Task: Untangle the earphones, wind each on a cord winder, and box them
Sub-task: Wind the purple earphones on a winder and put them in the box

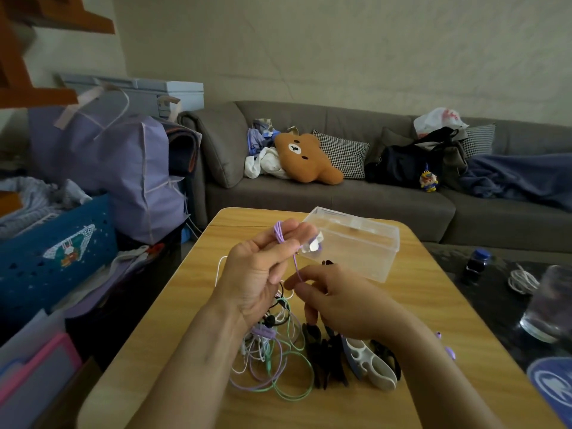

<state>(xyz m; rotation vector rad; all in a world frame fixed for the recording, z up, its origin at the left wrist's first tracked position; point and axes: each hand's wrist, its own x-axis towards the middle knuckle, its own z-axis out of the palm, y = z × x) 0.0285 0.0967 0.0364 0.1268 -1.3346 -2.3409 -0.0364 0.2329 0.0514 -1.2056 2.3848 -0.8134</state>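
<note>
One purple earphone cord [295, 261] looped in left hand [258, 274], fingers curled around it | right hand [337, 305] fingers pinching its lower stretch | tangled cords [272, 360], winders [371, 359] on surface [433, 305] beneath fingers | clear box [356, 246] just beyond.

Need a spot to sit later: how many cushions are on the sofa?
3: a checked cushion beside the bear plush, a plain one just right of it, another checked one behind the bags. More may be hidden.

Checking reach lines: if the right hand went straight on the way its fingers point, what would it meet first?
Probably the purple cord its fingers already pinch, then the left hand; depth is unclear.
</note>
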